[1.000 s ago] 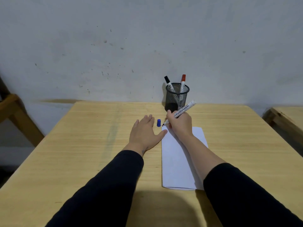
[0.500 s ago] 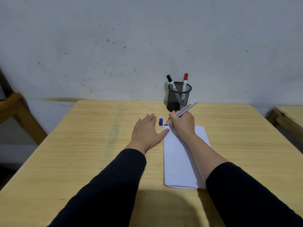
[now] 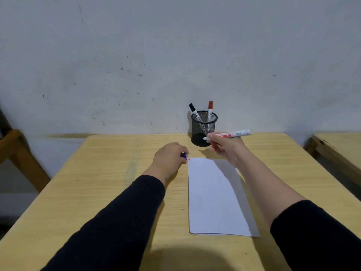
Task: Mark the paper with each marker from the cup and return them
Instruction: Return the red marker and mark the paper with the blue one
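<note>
A white sheet of paper (image 3: 213, 194) lies on the wooden table (image 3: 109, 173), with a small mark (image 3: 189, 159) at its far left corner. My right hand (image 3: 224, 147) holds an uncapped white marker (image 3: 232, 133) nearly level, raised above the paper's far edge. My left hand (image 3: 170, 155) is closed around the small blue cap (image 3: 184, 155) on the table just left of the paper's corner. Behind them stands a black mesh cup (image 3: 204, 128) with a black-capped marker (image 3: 194, 112) and a red-capped marker (image 3: 210, 110) in it.
A pale wall runs right behind the table's far edge. A wooden frame (image 3: 17, 151) stands at the left, and another wooden table (image 3: 340, 147) at the right.
My right hand lifted the marker off the paper and turned it level. My left hand went from lying flat beside the cap to closing on it. A mark now shows at the paper's corner.
</note>
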### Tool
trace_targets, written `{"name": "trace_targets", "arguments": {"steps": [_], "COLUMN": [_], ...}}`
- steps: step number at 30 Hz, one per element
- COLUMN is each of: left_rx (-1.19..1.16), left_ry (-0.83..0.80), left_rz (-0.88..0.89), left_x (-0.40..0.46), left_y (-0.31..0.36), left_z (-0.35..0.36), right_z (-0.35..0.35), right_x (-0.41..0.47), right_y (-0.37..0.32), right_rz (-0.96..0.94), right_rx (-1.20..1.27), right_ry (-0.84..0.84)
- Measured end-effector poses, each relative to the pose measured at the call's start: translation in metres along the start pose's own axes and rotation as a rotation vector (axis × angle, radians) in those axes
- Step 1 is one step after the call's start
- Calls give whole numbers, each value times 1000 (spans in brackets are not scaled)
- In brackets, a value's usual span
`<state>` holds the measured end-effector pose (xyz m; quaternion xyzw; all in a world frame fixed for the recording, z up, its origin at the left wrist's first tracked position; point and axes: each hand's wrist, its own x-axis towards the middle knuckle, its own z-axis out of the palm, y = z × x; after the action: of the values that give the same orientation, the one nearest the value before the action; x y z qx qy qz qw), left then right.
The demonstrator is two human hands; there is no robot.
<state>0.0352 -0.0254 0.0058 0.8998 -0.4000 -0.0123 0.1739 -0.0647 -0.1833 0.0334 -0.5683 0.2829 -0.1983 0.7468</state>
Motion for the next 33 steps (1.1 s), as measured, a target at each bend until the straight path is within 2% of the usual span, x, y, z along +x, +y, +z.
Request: {"name": "trace_targets", "arguments": {"steps": [2,6,10,15,25,33], "left_rx": [-186,-899,-1190,-1263,-1243,-1158], "left_ry": [35,176,176,151,86,171], "left_rz": [-71,-205,-129,-86,-42,-54], "left_x": [1,4,7,4,-1,2], "left_y": [0,12,22,25,33,39], "left_z": [2,-14,-36,-48,-56,-52], "right_z": [-2,-4,0,4,9,10], "right_x": [-3,-9,-15,-20,-34,-33], "right_y": [-2,-13,-25,-31,-34,-25], "right_rz": [21,-48,-127,-180,-205,-188], "right_rx": [80,84,141,170,108,126], "right_ry": [-48,-137,-195,-199,-285,-273]}}
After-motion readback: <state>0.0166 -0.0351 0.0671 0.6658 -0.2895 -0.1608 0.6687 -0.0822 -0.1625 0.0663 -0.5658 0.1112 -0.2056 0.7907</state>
